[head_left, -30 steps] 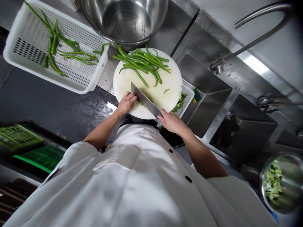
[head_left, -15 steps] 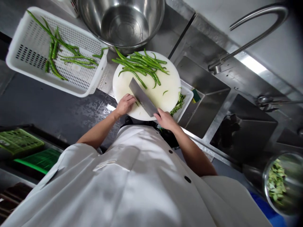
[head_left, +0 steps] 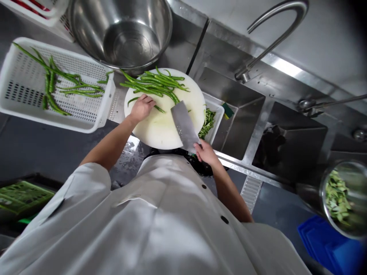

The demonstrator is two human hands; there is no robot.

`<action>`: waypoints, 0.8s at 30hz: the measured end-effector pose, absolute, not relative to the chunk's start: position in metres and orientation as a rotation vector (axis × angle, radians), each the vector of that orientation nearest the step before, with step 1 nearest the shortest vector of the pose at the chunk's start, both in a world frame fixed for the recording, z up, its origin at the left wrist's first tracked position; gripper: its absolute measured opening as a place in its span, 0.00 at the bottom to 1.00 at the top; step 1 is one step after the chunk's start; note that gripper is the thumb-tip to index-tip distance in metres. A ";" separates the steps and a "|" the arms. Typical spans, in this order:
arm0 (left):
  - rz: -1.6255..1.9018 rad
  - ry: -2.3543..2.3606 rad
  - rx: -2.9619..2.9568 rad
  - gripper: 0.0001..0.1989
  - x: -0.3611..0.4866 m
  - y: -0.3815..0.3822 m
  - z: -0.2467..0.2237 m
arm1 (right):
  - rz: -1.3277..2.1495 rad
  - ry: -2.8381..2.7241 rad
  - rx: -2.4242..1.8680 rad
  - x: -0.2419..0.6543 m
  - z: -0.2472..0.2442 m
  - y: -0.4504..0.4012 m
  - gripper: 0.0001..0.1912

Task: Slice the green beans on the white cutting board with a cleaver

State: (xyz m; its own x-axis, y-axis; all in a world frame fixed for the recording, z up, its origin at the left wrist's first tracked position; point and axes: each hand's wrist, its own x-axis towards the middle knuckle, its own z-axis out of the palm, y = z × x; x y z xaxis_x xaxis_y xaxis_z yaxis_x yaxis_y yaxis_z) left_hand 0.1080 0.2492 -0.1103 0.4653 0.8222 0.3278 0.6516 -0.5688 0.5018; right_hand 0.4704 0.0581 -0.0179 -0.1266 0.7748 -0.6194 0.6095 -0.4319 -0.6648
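My right hand (head_left: 205, 152) is closed on the handle of a cleaver (head_left: 185, 124), whose broad blade is over the right side of a round white cutting board (head_left: 156, 133). My left hand (head_left: 142, 108), fingers curled, holds a long green chili pepper (head_left: 159, 109) at the board's left side; the pepper's ends stick out on both sides of the fingers. Just behind it lies a pile of green chili peppers (head_left: 156, 83). Cut green pieces (head_left: 208, 123) fill part of a white basket (head_left: 219, 120) tucked beside the board's right edge.
At left is a white perforated basket (head_left: 100, 118) with several long peppers. A big steel bowl (head_left: 123, 23) stands behind the board. To the right are a steel sink (head_left: 243, 110) with a curved faucet (head_left: 275, 47), a sponge (head_left: 228, 110) and a pot (head_left: 323, 194) of chopped greens.
My left hand has moved back toward the pile and now has a pepper. The cleaver has shifted right, away from the left hand. The whole view has shifted somewhat.
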 end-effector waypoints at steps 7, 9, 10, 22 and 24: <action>0.742 1.348 2.514 0.18 0.113 0.170 -0.116 | 1.396 -1.231 -2.001 0.540 -0.027 0.074 0.20; 0.692 1.335 2.507 0.17 0.126 0.149 -0.116 | 1.320 -1.226 -2.066 0.546 -0.020 0.076 0.20; 0.677 1.336 2.500 0.17 0.132 0.141 -0.117 | 1.277 -1.252 -2.111 0.548 -0.015 0.075 0.19; 0.645 1.407 2.477 0.18 0.151 0.121 -0.116 | 1.081 -2.603 -2.224 0.477 0.055 0.043 0.21; 0.639 1.402 2.516 0.19 0.151 0.121 -0.114 | 1.134 -2.711 -2.168 0.468 0.070 0.040 0.19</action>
State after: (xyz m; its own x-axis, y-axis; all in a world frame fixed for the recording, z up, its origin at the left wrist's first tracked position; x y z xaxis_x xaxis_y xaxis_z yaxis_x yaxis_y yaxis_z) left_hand 0.1514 0.1206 -0.1141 0.4594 0.8445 0.2754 0.7622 -0.5340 0.3659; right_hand 0.4682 0.0402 0.0703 -0.2127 0.6736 -0.7079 0.9770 0.1597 -0.1416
